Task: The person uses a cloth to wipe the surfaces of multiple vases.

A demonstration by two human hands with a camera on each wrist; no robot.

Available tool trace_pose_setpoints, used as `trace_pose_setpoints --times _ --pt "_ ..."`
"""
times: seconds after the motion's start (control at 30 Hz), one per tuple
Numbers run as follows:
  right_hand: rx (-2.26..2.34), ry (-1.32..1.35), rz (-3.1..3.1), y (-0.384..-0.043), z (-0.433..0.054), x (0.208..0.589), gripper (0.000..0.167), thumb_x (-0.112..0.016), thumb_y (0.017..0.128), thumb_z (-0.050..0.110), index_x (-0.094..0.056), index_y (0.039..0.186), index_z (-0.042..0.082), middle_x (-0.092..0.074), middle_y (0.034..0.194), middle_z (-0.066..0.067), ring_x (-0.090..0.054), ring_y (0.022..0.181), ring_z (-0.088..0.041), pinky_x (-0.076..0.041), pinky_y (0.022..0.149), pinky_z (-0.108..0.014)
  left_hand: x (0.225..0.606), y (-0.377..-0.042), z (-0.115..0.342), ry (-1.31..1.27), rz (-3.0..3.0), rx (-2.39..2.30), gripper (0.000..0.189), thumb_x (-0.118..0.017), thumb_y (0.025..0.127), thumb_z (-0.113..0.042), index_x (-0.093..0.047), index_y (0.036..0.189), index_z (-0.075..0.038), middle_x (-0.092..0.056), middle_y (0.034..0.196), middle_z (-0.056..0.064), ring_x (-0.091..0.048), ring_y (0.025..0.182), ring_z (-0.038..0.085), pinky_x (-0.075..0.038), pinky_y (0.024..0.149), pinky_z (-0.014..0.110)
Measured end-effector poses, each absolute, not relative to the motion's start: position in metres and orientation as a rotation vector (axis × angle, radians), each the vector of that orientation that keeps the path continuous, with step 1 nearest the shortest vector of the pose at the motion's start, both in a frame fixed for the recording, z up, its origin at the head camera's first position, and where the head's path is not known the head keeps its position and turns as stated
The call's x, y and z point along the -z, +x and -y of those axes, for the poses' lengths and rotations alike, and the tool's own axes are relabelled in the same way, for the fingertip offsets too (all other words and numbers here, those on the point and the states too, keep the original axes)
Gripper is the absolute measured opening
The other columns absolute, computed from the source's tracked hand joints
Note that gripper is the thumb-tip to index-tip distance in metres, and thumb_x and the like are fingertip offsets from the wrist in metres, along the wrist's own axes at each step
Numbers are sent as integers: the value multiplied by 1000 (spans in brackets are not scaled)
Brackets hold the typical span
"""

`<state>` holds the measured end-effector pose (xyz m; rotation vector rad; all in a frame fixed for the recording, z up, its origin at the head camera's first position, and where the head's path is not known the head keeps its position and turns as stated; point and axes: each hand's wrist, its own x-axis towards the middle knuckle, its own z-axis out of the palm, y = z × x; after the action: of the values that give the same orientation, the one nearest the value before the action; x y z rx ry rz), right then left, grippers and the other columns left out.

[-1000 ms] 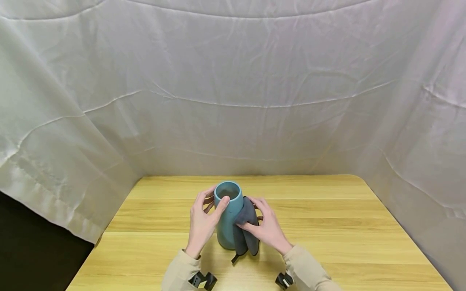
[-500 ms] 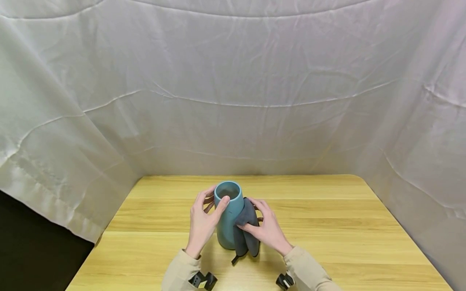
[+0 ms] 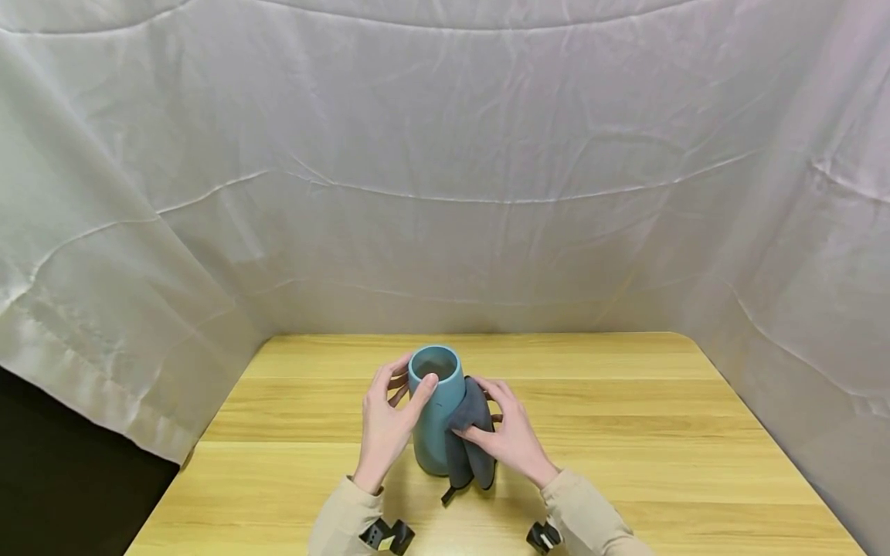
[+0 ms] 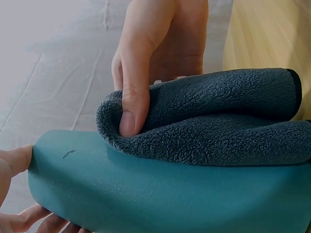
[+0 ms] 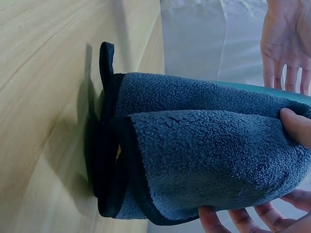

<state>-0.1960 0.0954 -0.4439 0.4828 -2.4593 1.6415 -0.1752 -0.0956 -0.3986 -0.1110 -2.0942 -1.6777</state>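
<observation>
Curtain [image 3: 445, 154]: pale, creased, draped behind the table.
Table [image 3: 626, 432]: yellow wood, brightly lit.
Vessel [image 3: 433, 432]: teal, stood upright on the table, unmoved since half a second ago.
Cloth [image 3: 481, 457]: dark grey, folded, held against the vessel's right side, fold unchanged.
Left hand [image 3: 385, 426]: thumb and fingers clamped round the vessel's top.
Right hand [image 3: 513, 437]: cloth pinched between thumb and parted fingers.
Mark [image 4: 69, 154]: dark squiggle on the vessel, cannot be read.

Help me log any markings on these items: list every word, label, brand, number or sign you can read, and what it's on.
None can be read.
Vase: one small dark mark, no letters or numbers I can make out.
Cloth: no lettering on the sides in view.
Black wrist gear: too small to tell.
</observation>
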Motion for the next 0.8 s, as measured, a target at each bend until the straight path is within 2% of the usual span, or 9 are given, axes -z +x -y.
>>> trace_pose_setpoints --times 0.2,0.43,0.8 --pt "-1626 503 2438 -194 -95 445 72 -88 76 20 -57 141 15 -60 129 -9 -58 114 -27 -57 82 -35 400 -176 95 -109 2098 1673 47 -80 87 -25 -65 130 -14 -68 120 9 -63 103 22 -55 101 47" --pt "-1649 478 2432 -193 -94 445 72 -88 76 18 -58 141 17 -59 129 -5 -57 113 -22 -56 85 -33 400 -176 95 -108 2098 1685 47 -80 87 -25 -65 130 -15 -68 120 9 -62 103 21 -54 102 47" --pt "-1679 465 2425 -191 -94 448 73 -87 77 19 -56 142 19 -58 133 -6 -55 118 -24 -54 90 -41 401 -178 96 -100 2097 1701 46 -80 87 -26 -65 130 -18 -68 120 8 -62 103 21 -54 102 48"
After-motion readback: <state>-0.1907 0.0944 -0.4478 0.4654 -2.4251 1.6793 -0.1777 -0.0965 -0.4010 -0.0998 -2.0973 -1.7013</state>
